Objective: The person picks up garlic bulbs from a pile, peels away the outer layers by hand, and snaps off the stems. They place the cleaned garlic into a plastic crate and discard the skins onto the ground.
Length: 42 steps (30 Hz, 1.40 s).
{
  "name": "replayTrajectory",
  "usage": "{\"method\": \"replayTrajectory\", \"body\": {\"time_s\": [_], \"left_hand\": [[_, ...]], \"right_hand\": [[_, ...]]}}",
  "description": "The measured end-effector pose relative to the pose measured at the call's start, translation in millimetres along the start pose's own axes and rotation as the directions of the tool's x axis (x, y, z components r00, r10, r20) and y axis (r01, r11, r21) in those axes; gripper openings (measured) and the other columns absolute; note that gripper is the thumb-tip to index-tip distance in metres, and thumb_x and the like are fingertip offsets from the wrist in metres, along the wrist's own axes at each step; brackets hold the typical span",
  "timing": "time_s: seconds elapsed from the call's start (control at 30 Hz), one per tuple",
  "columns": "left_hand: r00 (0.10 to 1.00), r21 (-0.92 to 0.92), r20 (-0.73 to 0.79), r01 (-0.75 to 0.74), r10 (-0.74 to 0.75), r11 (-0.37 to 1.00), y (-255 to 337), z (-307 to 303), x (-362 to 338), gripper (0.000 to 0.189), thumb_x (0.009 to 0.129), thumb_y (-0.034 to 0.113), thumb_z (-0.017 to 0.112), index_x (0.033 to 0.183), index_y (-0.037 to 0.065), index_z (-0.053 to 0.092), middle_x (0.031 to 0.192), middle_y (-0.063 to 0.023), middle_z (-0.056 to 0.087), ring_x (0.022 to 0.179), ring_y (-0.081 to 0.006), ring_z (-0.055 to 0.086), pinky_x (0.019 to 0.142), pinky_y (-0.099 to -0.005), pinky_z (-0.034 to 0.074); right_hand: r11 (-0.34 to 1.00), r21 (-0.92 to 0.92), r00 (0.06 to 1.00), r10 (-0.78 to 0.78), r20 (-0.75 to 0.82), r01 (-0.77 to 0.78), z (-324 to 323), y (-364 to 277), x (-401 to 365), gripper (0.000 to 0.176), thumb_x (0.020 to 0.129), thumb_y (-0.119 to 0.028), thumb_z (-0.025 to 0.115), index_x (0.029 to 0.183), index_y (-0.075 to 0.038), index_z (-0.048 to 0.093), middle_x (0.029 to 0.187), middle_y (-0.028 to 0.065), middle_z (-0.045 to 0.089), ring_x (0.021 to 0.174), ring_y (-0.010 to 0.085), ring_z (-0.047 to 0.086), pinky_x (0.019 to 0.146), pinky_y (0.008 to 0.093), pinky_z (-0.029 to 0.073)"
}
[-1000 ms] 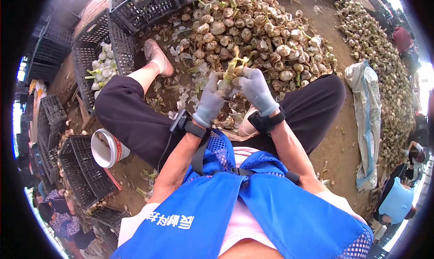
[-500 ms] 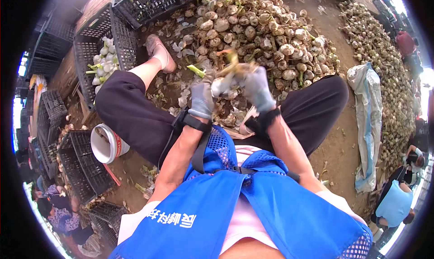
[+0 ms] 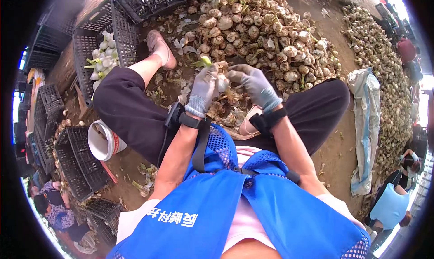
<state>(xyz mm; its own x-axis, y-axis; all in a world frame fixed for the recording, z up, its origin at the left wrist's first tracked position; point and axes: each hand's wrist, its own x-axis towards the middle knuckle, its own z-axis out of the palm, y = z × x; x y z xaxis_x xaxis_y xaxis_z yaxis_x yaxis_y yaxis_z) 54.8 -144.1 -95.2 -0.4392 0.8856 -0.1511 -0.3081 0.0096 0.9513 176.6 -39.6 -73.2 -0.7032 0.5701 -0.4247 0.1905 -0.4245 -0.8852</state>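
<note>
A whitish garlic bulb (image 3: 223, 83) with a cut green stem (image 3: 204, 61) is held in front of me, over loose peelings. My gloved left hand (image 3: 205, 85) is closed around its stem side. From the other side, my gloved right hand (image 3: 257, 85) has its fingers curled in against the bulb's dry outer skin; whether they pinch a strip of it is hard to see. Just beyond both hands lies a large heap of unpeeled garlic bulbs (image 3: 262, 33), brown and dirty.
At the left, a black crate (image 3: 87, 37) holds cleaned white garlic (image 3: 105, 56). A white bucket (image 3: 100, 140) and empty-looking black crates (image 3: 81, 162) stand by my left knee. A plastic sack (image 3: 365, 123) lies at the right, beside another long garlic heap (image 3: 393, 105). Other people sit at both sides.
My right hand was blurred by motion half a second ago and is now steadier at the bulb. Loose skin that hung across the bulb no longer shows there.
</note>
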Motion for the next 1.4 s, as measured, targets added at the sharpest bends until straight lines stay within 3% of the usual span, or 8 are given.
{"method": "replayTrajectory", "body": {"time_s": [0.33, 0.6, 0.83, 1.0, 1.1, 1.2, 1.33, 1.4], "left_hand": [[0.986, -0.061, -0.163, 0.031, -0.04, 0.998, -19, 3, 9, 0.024, 0.088, 0.018, 0.056, 0.105, 0.001, 0.053, 0.088, -0.0065, 0.06, 0.073, -0.0103, 0.058, 0.06, -0.0225, 0.049], [0.99, 0.222, -0.119, -0.048, 0.076, 0.974, -14, 10, 4, 0.021, 0.083, 0.011, 0.063, 0.101, 0.003, 0.056, 0.081, -0.0008, 0.06, 0.068, -0.0057, 0.054, 0.052, -0.0181, 0.043], [0.994, -0.442, -0.107, -0.023, -0.027, 0.897, -7, -4, 1, 0.014, 0.086, 0.004, 0.051, 0.097, 0.0, 0.058, 0.087, -0.0075, 0.063, 0.07, -0.011, 0.058, 0.062, -0.0232, 0.05], [0.982, -0.31, -0.17, 0.024, -0.08, 0.951, -5, -7, 1, 0.013, 0.085, 0.004, 0.053, 0.095, -0.001, 0.058, 0.089, -0.0092, 0.064, 0.072, -0.0123, 0.059, 0.067, -0.0235, 0.051], [0.991, -0.089, -0.13, 0.034, -0.045, 0.995, -7, -2, 4, 0.013, 0.086, 0.006, 0.051, 0.092, -0.003, 0.058, 0.095, -0.0127, 0.063, 0.079, -0.0152, 0.06, 0.073, -0.0262, 0.051], [0.999, -0.266, -0.006, -0.042, 0.042, 0.963, 4, -4, 2, 0.017, 0.088, 0.01, 0.049, 0.094, -0.004, 0.058, 0.096, -0.0136, 0.063, 0.082, -0.0158, 0.06, 0.076, -0.0281, 0.05], [0.99, -0.253, -0.113, -0.111, 0.085, 0.961, 15, 8, 0, 0.022, 0.089, 0.016, 0.05, 0.095, -0.003, 0.059, 0.094, -0.0127, 0.063, 0.081, -0.0147, 0.059, 0.071, -0.0255, 0.049], [0.974, -0.054, -0.163, -0.168, 0.157, 0.984, 6, 9, 4, 0.023, 0.092, 0.016, 0.047, 0.094, -0.003, 0.059, 0.088, -0.01, 0.063, 0.073, -0.0124, 0.06, 0.065, -0.0228, 0.051]], "right_hand": [[0.975, 0.18, 0.991, 0.118, 0.065, -0.128, -8, 13, 1, 0.02, 0.083, -0.011, 0.061, 0.1, 0.0, 0.061, 0.08, 0.0026, 0.062, 0.062, 0.0068, 0.056, 0.051, 0.0168, 0.045], [0.557, -0.805, 0.898, -0.435, -0.075, 0.203, 15, 35, 9, 0.032, 0.069, -0.012, 0.061, 0.098, 0.001, 0.061, 0.087, 0.0208, 0.063, 0.082, 0.0304, 0.062, 0.075, 0.0348, 0.048], [0.998, 0.011, 0.981, 0.066, -0.182, -0.065, -32, 64, 31, 0.025, 0.07, 0.003, 0.057, 0.095, 0.002, 0.062, 0.079, 0.0057, 0.062, 0.062, 0.0118, 0.056, 0.053, 0.0224, 0.046], [0.998, -0.001, 0.995, -0.057, -0.08, 0.057, -12, 22, 0, 0.025, 0.075, -0.004, 0.059, 0.099, 0.004, 0.062, 0.086, 0.0087, 0.065, 0.075, 0.013, 0.06, 0.067, 0.0244, 0.048], [0.712, -0.645, 0.943, -0.329, 0.043, 0.277, -1, 18, -4, 0.03, 0.075, -0.011, 0.065, 0.1, 0.004, 0.061, 0.09, 0.0147, 0.065, 0.08, 0.0176, 0.061, 0.075, 0.0288, 0.047], [1.0, 0.005, 0.982, 0.011, 0.187, -0.012, -4, 15, -8, 0.026, 0.075, -0.016, 0.065, 0.091, 0.004, 0.062, 0.081, 0.0098, 0.066, 0.074, 0.0159, 0.062, 0.067, 0.0315, 0.049], [0.999, 0.034, 0.992, -0.008, 0.126, 0.003, 8, 11, -11, 0.018, 0.073, -0.015, 0.065, 0.082, 0.001, 0.063, 0.074, 0.0088, 0.063, 0.068, 0.0188, 0.062, 0.061, 0.0325, 0.048], [0.516, -0.729, 0.798, -0.598, 0.069, 0.45, 17, 10, -9, 0.008, 0.07, -0.01, 0.063, 0.073, -0.002, 0.063, 0.069, 0.0102, 0.06, 0.062, 0.0241, 0.059, 0.057, 0.0318, 0.047]]}}
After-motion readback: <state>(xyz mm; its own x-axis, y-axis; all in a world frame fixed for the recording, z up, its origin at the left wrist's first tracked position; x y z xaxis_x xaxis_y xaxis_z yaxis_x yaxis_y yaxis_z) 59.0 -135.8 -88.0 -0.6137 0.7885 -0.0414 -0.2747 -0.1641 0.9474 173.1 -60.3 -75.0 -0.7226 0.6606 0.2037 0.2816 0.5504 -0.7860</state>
